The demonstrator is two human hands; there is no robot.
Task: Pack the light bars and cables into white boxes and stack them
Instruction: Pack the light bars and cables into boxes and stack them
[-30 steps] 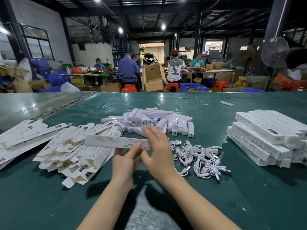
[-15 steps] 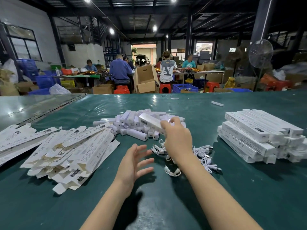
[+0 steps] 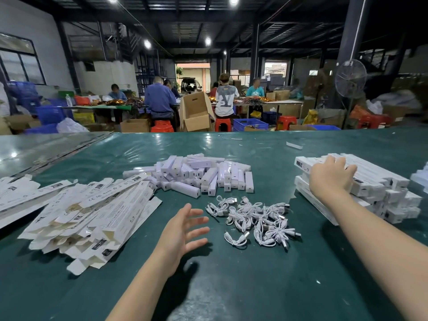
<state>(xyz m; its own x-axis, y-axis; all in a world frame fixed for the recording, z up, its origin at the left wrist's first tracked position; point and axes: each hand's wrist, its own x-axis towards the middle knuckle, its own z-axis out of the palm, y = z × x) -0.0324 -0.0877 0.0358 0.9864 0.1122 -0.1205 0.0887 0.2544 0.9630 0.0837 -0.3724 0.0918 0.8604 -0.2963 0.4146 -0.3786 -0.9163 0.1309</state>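
head | left hand (image 3: pixel 183 230) fingers spread, empty | right hand (image 3: pixel 331 177) fingers flat on box stack (image 3: pixel 379 183)

Flattened white boxes (image 3: pixel 92 212), left pile: the marks "CE", "FC" and "RoHS" are legible on several panels. One long panel carries a line beginning "SMART" and ending "LAMP" (middle word not resolved). Shirt (image 3: pixel 226 100) of a seated person, far table: large "Y" on the back. Other labels are too small to read.

flat boxes (image 3: pixel 88 212) left, cables (image 3: pixel 254 218) centre, stack (image 3: pixel 361 181) right
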